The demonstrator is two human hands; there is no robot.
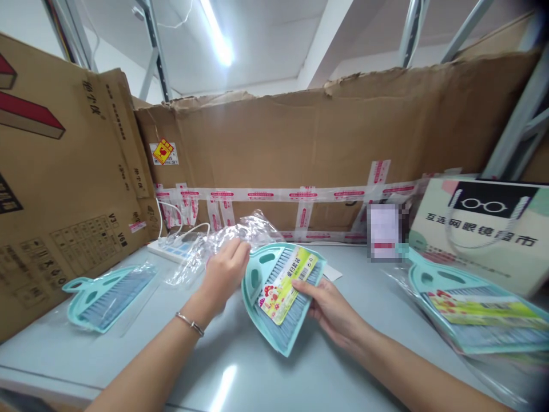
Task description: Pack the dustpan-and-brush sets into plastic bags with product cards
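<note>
Before me, tilted over the table, is a turquoise dustpan and brush set point(254, 309) with a yellow-green printed label point(281, 292). My right hand point(330, 306) grips its right edge, the thumb lying on the label and the fingers behind. At the narrow upper-left end, my left hand point(227, 269) is closed around the handle area, which its fingers hide. A crumpled clear plastic bag point(257, 226) lies right behind that hand; whether the fingers also pinch it, I cannot tell.
On the left lies another dustpan set point(114, 297) in clear wrap. Further wrapped dustpan sets point(480, 315) are stacked at the right, before a printed carton with a rope handle point(476, 229). A power strip point(171, 250) with white cables sits behind; tall cardboard point(274, 143) walls the back.
</note>
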